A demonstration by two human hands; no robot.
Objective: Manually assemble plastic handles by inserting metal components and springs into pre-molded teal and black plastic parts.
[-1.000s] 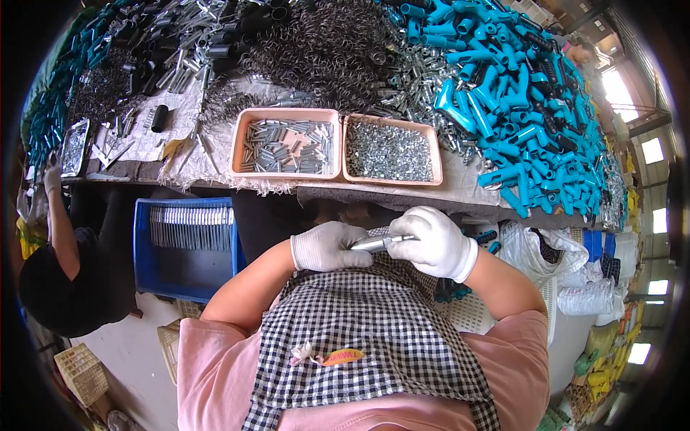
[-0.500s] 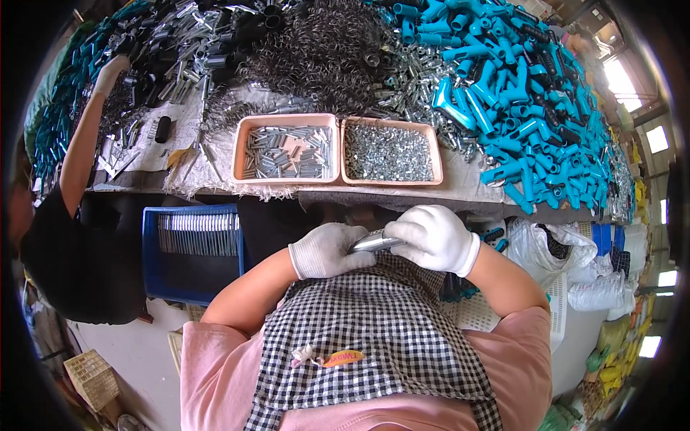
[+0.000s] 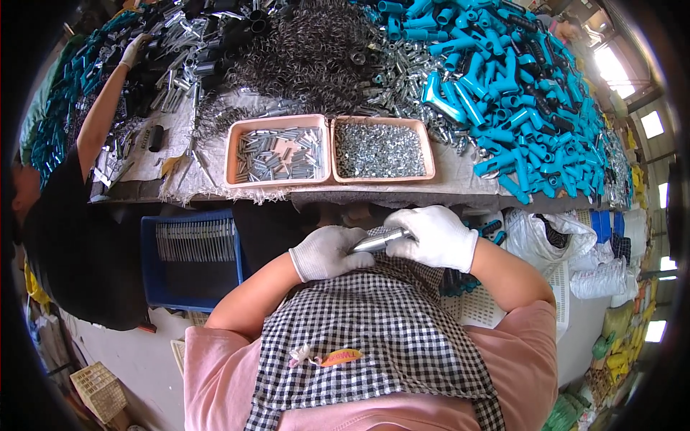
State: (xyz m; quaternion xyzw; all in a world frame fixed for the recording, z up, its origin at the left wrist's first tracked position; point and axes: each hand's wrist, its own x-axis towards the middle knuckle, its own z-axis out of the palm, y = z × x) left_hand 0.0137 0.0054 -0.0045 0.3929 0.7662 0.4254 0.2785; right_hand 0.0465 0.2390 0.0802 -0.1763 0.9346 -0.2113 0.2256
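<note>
Slippage the main worry: polished metal cylinder (image 3: 373, 243) against knit gloves (image 3: 316, 262), with little texture to bite on. Probable cause: an uneven twist or pull, or one grip easing ahead of the other. Likely fall from there onto the checked apron (image 3: 374, 309), perhaps rolling on toward the floor (image 3: 154, 359). Also possible: glove fabric snagging at an end, through fingers crowding too close; both ends too covered to judge for sharpness. Less likely: a knock to the left pink tray (image 3: 277, 180) or right pink tray (image 3: 381, 179), both up on the bench (image 3: 454, 176) and apart from the hands.

Position: cylinder between the two hands, tilted, right end higher in view, over the apron and just short of the bench edge. Left hand (image 3: 332, 253) curled about the left end, palm side hidden. Right hand (image 3: 433, 238) pinching the right end, thumb against fingers, back of the glove uppermost. Short stretch of bare metal between the gloves. Fingertip contact underneath — cannot tell.
</note>
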